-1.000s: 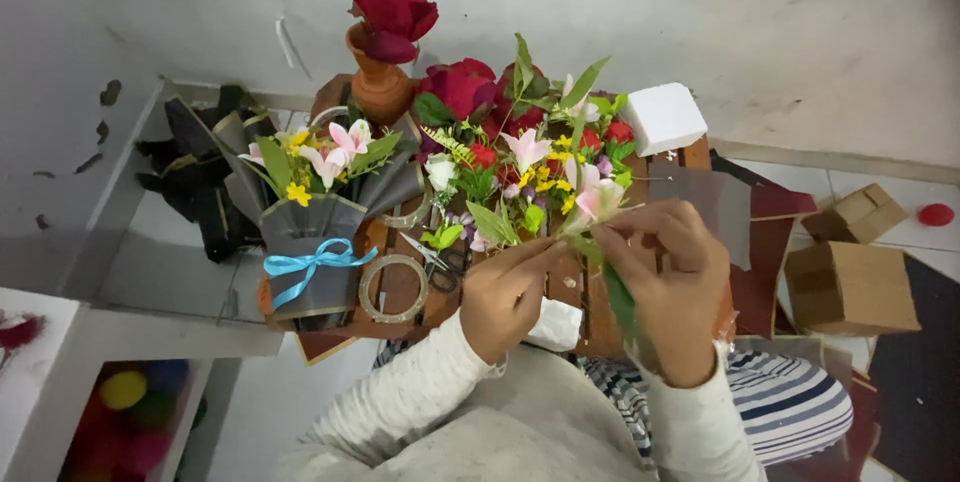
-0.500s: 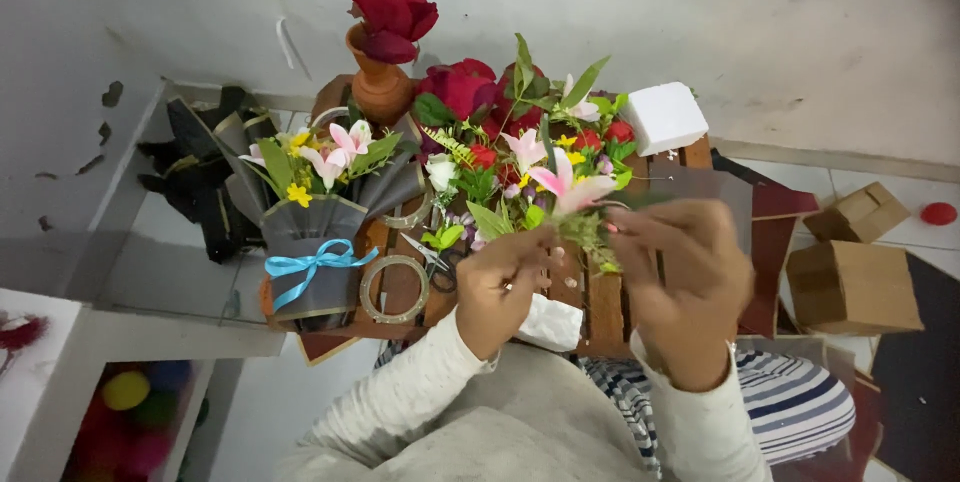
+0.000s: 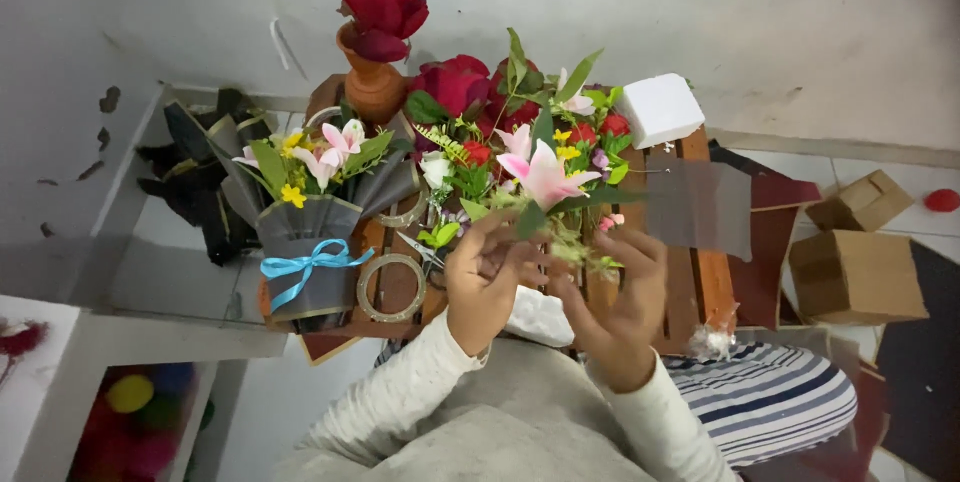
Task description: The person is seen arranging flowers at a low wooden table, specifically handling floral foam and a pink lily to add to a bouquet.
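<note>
Since the earlier frames, the pink lily sprig (image 3: 545,174) has been rising and swinging leftward, from low by the right hand toward the middle, and both hands have been drawing closer together. Now the left hand (image 3: 487,287) and the right hand (image 3: 618,304) are meeting just beneath the sprig, fingers pinching its green stems; both are grasping it, neither one loose. The sprig is standing nearly upright, its long axis running from the fingers up and away from the person, bloom uppermost. It is hovering directly in front of the mixed flower arrangement (image 3: 510,112) on the wooden table (image 3: 712,277), just overlapping its lower edge. The left hand is sitting slightly nearer that arrangement. To the left, a grey wrapped bouquet with a blue ribbon (image 3: 305,247) is lying near a tape ring (image 3: 391,287). A clay vase with a red rose (image 3: 375,42) is standing behind, and a white foam block (image 3: 658,109) is resting at the right.
</note>
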